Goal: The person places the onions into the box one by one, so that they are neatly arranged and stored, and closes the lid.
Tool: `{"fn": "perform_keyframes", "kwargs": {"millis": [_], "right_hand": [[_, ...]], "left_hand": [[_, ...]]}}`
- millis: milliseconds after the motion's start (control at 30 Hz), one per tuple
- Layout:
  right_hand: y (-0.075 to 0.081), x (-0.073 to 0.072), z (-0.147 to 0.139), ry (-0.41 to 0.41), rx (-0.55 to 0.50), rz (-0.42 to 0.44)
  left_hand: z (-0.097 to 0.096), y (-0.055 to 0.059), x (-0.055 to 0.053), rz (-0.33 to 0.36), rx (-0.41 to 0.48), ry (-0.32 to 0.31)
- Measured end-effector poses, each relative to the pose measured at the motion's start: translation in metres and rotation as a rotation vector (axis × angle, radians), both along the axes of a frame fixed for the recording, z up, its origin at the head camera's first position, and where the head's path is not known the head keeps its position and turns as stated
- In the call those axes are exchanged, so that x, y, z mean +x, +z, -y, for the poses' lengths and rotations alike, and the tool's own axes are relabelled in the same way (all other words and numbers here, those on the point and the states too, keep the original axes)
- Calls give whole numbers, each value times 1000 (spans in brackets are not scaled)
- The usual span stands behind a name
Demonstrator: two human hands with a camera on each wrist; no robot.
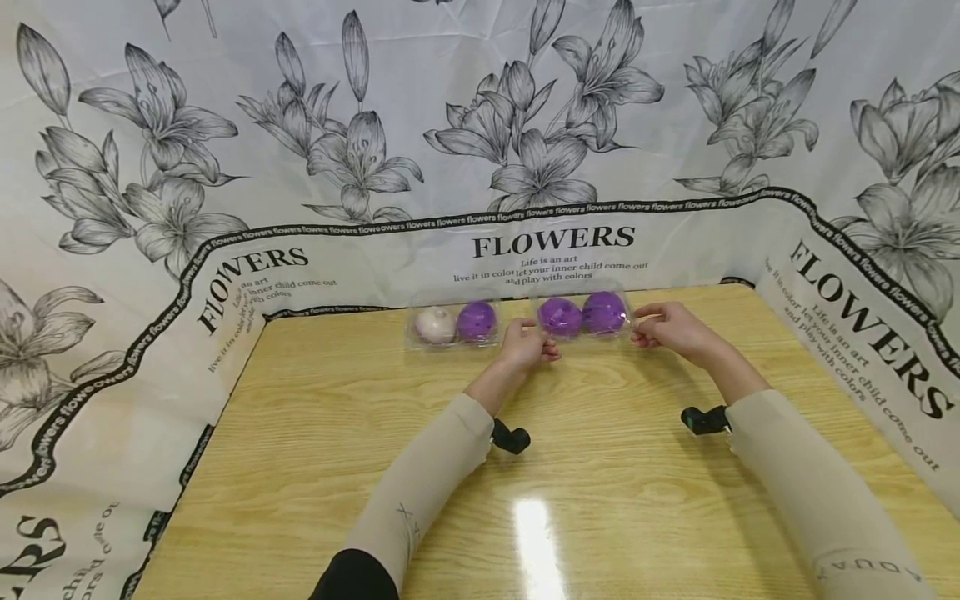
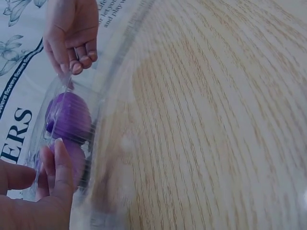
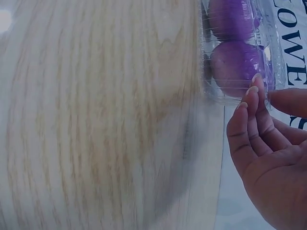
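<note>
A clear plastic clamshell box (image 1: 581, 333) with two purple round things (image 1: 604, 312) inside lies at the back edge of the table. My left hand (image 1: 525, 344) pinches its left end between thumb and fingers, seen close in the left wrist view. At the opposite end my right hand (image 1: 671, 327) pinches the box's rim; the right wrist view has the thumb (image 3: 290, 101) on one side and the fingertips on the other. Just left of my left hand sits a second clear box (image 1: 450, 341), holding one whitish (image 1: 435, 324) and one purple round thing (image 1: 476, 321).
The light wood table (image 1: 337, 467) extends toward me. White cloth (image 1: 360, 275) printed with flowers and lettering hangs around its back and sides, close behind both boxes. Black wrist mounts (image 1: 512, 437) stick out from both sleeves.
</note>
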State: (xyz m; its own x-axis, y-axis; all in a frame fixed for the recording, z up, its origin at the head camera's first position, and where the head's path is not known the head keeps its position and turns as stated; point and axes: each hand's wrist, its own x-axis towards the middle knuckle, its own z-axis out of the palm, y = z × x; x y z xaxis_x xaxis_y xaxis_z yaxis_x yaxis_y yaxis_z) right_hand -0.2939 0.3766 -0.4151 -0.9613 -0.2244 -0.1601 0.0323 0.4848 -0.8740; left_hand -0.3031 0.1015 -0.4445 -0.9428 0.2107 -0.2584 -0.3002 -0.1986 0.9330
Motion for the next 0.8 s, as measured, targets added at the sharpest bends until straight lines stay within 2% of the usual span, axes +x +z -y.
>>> {"fn": "perform_keyframes", "kwargs": {"millis": [133, 467, 633, 700, 800], "right_hand": [[1, -3, -1, 18, 2, 12], [-5, -5, 1, -5, 37, -2], [-3, 1, -6, -5, 60, 8], [0, 6, -9, -8, 87, 1], [7, 14, -15, 6, 149, -38]], "left_hand": [[0, 0, 0, 8, 7, 4], [2, -2, -1, 16, 15, 41], [10, 5, 4, -8, -90, -47], [19, 11, 10, -48, -165, -93], [38, 20, 24, -148, -260, -139]]}}
